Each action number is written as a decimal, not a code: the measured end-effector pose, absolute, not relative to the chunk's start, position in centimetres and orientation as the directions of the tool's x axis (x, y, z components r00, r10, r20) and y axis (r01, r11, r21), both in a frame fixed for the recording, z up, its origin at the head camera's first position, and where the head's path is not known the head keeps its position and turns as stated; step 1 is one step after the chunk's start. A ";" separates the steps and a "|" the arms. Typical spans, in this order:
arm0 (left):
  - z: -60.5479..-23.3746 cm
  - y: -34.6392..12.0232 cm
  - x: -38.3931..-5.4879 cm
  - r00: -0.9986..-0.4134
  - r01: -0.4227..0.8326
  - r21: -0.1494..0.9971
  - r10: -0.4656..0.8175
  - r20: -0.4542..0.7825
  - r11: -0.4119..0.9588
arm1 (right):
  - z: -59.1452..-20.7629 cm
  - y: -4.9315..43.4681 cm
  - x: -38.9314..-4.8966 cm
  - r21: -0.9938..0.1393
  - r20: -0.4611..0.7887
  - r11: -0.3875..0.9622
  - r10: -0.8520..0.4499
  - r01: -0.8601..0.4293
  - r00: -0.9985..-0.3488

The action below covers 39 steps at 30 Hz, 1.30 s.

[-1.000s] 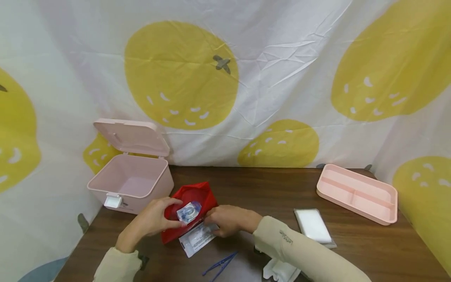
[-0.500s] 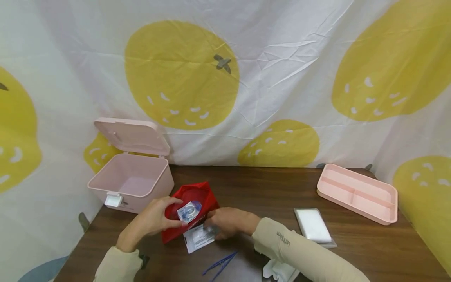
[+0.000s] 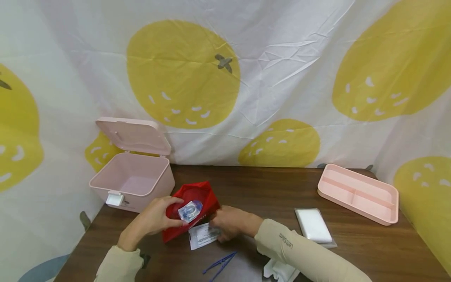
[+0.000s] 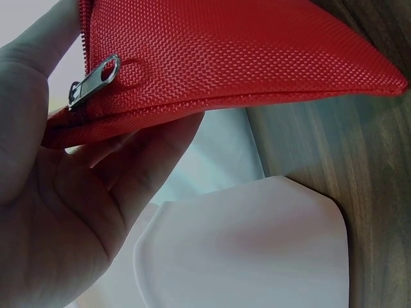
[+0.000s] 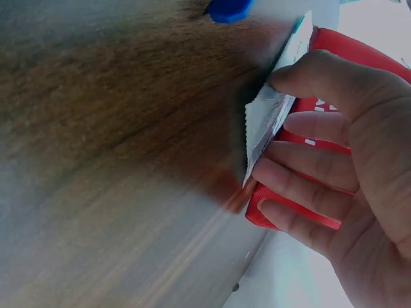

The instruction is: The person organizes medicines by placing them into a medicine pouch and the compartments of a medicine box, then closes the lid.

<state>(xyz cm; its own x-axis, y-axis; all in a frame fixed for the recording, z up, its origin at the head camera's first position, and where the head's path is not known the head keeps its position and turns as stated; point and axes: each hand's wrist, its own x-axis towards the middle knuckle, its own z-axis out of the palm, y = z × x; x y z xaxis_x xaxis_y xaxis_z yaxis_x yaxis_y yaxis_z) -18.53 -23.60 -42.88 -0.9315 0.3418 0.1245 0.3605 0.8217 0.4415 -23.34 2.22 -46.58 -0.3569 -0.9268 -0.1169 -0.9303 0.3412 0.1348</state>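
Observation:
A red zippered pouch (image 3: pixel 210 201) is held by my left hand (image 3: pixel 155 215), its mouth spread toward me. Inside the mouth shows a small clear-and-blue packet (image 3: pixel 190 211). In the left wrist view, my thumb and fingers grip the pouch edge beside the metal zipper pull (image 4: pixel 95 80). My right hand (image 3: pixel 230 223) pinches one end of a flat white printed packet (image 3: pixel 202 237) in front of the pouch. The right wrist view has the thumb on the white packet's near face, the fingers behind it and against the pouch.
Blue plastic tweezers (image 3: pixel 222 263) lie near the front. A pink lidded box (image 3: pixel 155 192) stands raised-lid at the left. A pink divided tray (image 3: pixel 356 196) lies at the right, with a wrapped white pad (image 3: pixel 313 226) nearer. A crumpled white item (image 3: pixel 280 270) lies under the right sleeve.
The white packet has slid to the right along the pouch's front, drawn by my right hand, which has shifted slightly right. The left hand and pouch stay nearly still.

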 end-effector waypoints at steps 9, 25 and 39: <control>-42.7 -23.6 -18.5 -0.931 0.360 0.446 0.347 0.114 0.820 | -46.1 2.8 -23.3 0.157 -0.031 0.304 -0.949 -0.940 -0.312; -42.7 -23.6 -18.6 -0.944 0.317 0.479 0.324 0.070 0.819 | -42.1 4.6 -24.5 -0.165 0.068 0.327 -0.937 -0.930 -0.342; -42.8 -23.7 -18.7 -0.937 0.337 0.469 0.337 0.086 0.817 | -39.3 5.5 -25.3 -0.247 0.173 0.276 -0.931 -0.929 -0.323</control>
<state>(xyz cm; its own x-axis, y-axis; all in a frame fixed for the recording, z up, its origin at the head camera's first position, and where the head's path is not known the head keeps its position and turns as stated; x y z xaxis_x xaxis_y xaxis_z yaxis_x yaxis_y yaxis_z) -18.66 -23.70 -42.80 -0.9375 0.3372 0.0864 0.3369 0.8166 0.4687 -25.33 5.47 -39.35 -0.3226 -0.9305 0.1734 -0.9290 0.2760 -0.2467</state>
